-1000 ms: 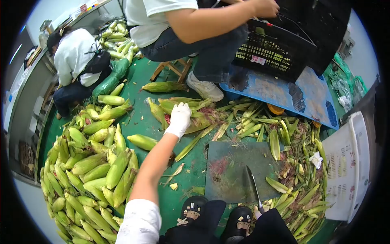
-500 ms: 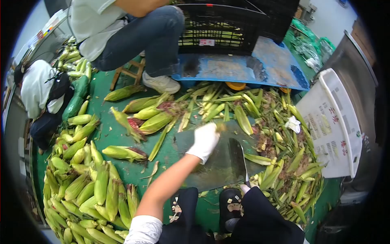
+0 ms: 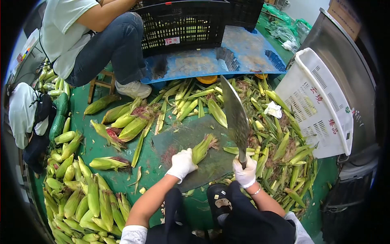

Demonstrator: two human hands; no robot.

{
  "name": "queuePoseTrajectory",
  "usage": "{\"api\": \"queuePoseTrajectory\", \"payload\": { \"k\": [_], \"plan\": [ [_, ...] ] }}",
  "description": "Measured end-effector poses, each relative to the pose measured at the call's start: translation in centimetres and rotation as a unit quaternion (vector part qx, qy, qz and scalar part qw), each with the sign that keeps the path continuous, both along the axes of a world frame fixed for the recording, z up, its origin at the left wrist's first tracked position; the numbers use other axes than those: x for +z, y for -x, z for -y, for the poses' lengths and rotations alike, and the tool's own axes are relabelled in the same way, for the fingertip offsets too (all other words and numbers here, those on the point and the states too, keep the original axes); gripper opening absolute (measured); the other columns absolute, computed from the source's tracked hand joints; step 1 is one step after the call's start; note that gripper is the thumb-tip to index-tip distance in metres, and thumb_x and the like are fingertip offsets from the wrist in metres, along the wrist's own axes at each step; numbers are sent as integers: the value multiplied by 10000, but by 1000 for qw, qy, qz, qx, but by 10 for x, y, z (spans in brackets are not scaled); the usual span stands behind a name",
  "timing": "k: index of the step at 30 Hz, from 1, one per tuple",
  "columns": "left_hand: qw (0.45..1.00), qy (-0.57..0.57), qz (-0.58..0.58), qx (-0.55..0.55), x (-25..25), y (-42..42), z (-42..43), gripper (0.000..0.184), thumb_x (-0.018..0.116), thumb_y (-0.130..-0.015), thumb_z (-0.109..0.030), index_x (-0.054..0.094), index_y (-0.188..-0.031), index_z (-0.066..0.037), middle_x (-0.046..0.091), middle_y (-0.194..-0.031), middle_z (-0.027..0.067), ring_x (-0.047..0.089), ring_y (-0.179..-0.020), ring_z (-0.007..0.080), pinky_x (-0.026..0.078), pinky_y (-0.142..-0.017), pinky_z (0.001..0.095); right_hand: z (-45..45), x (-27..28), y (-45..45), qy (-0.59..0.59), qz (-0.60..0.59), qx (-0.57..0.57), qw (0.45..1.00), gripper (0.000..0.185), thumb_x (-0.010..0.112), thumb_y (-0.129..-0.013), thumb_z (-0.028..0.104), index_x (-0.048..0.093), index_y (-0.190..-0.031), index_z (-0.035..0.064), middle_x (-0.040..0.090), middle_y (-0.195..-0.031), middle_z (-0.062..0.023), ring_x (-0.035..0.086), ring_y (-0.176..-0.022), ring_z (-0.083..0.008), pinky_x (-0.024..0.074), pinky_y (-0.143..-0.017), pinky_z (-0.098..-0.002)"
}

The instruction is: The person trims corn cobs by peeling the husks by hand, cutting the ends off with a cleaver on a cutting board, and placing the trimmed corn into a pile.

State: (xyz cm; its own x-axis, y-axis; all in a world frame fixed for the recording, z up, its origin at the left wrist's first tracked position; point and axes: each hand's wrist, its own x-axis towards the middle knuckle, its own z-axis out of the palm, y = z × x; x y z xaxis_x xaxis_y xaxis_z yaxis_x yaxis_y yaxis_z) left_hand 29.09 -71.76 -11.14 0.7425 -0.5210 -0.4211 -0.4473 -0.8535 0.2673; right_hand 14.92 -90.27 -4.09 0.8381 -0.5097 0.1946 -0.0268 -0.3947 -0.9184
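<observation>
My left hand (image 3: pixel 183 164), in a white glove, is closed round the near end of an ear of corn (image 3: pixel 200 152) in its green husk. The brown silk end points away to the right, over a dark board (image 3: pixel 215 164) on the floor. In my right hand (image 3: pixel 244 171), also gloved, is the handle of a big knife (image 3: pixel 235 116) with a broad dark blade. The blade stands up and points away from me, right of the corn and apart from it.
Husked ears lie heaped (image 3: pixel 87 199) at left, with several loose ears (image 3: pixel 132 128) beyond the board. Cut husks and trimmings (image 3: pixel 280 162) cover the right side, beside a white crate (image 3: pixel 313 97). A seated person (image 3: pixel 93 44) is near a black crate (image 3: pixel 183 26); another person (image 3: pixel 26 114) bends at far left.
My right hand has come into view, and the knife has risen, its blade now upright. My left hand has moved nearer to me, now with an ear of corn clearly in it. The view has shifted.
</observation>
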Motion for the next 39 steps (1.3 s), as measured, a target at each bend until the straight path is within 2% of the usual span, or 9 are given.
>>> {"api": "queuePoseTrajectory", "payload": {
  "k": [7,11,15,22,24,28,30,35,39],
  "plan": [
    [999,23,-36,2,1,-10,-10,707,832,-590,-392,525,-1133,-58,657,-1049,177,649,-1004,317,523,-834,405,12,-106,47,5,-402,61,913,407,607,-864,399,642,-785,1,645,-708,-219,650,-691,-353,487,-667,-414],
    [929,293,-138,177,18,-14,-27,801,864,-600,-275,457,-1247,-37,651,-1115,187,647,-1026,287,500,-906,371,19,-125,52,-124,-349,-20,929,393,644,-839,367,625,-716,-6,564,-573,-75,513,-557,-135,441,-567,-343],
    [633,638,-281,337,6,-20,-43,460,797,-759,-100,584,-1156,-8,660,-1085,76,627,-968,170,495,-882,305,20,-51,20,-73,-224,-70,969,361,662,-843,288,571,-665,-14,501,-537,-36,439,-542,-74,389,-501,-310],
    [543,641,-259,476,-38,5,-62,392,772,-801,-147,621,-1135,-9,665,-1071,72,624,-928,153,495,-850,301,-10,36,-12,-194,45,-66,978,112,603,-904,76,571,-809,28,536,-631,38,471,-540,-52,379,-490,-232],
    [558,630,-242,482,-42,11,-66,366,764,-810,-141,629,-1123,-9,673,-1044,70,627,-919,154,494,-839,297,-24,-2,-11,-218,122,-82,965,99,617,-885,73,582,-801,34,535,-610,5,491,-531,-72,399,-489,-254],
    [592,618,-200,476,-51,3,-72,329,740,-827,-116,640,-1117,2,679,-1029,68,633,-904,153,492,-840,285,-19,-118,13,-47,-367,-16,929,390,597,-858,357,628,-755,-17,630,-700,-241,645,-695,-381,484,-654,-434],
    [602,622,-215,452,-46,-7,-86,337,729,-831,-100,638,-1137,10,680,-1040,71,635,-913,153,491,-849,281,-10,-107,22,-180,-387,-38,903,468,576,-849,434,648,-721,-10,642,-731,-266,654,-740,-408,488,-687,-459],
    [646,639,-203,365,1,-8,-128,359,649,-859,-41,611,-1203,55,660,-1140,113,624,-1008,168,481,-922,296,26,-121,69,322,-408,-30,854,414,588,-849,430,597,-970,34,648,-650,-193,645,-608,-397,516,-597,-507],
    [695,598,-149,370,14,5,-135,329,653,-859,-12,616,-1177,65,659,-1161,113,612,-1037,160,472,-944,294,4,-110,53,350,-427,49,832,520,706,-735,393,551,-1080,37,580,-997,-158,561,-997,-323,451,-855,-458]
  ]
}}
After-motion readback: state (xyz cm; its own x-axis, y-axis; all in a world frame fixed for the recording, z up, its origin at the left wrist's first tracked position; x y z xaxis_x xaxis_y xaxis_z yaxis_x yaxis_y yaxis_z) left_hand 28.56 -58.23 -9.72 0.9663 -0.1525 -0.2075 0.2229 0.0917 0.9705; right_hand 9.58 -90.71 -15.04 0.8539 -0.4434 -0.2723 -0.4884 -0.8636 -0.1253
